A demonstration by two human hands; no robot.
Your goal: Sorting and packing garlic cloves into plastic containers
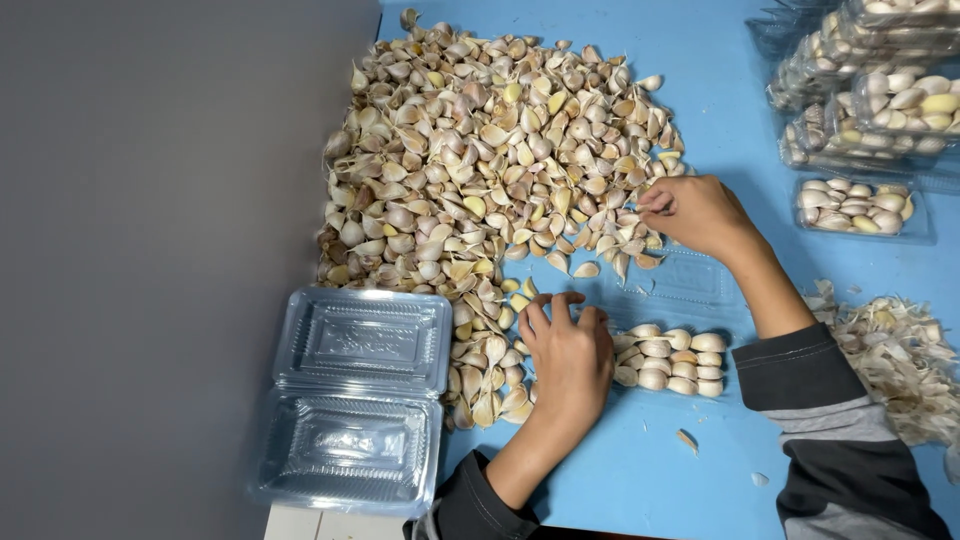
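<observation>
Two clear clamshell trays matter closest to you: an empty one [355, 400] lies opened flat at the near left edge of the blue worktop [640, 470], within easy reach, and a second one [672, 330] sits open between your hands, its near half holding a neat row of garlic cloves [672, 362]. Your left hand [568, 358] rests palm down just left of that row, fingers [548, 312] spread and curled at the near fringe of the loose cloves, holding nothing that shows; it seems placed to rake cloves toward the tray. Your right hand [695, 212] is farther out, at the right edge of the big garlic pile [490, 160], fingertips pinched together on a clove or two there, right beside the tray's lid half so the carry is short. Papery skins [900, 355] are heaped apart at the right. Beyond them, filled trays [865, 90] stand stacked at the far right corner, out of your working space.
</observation>
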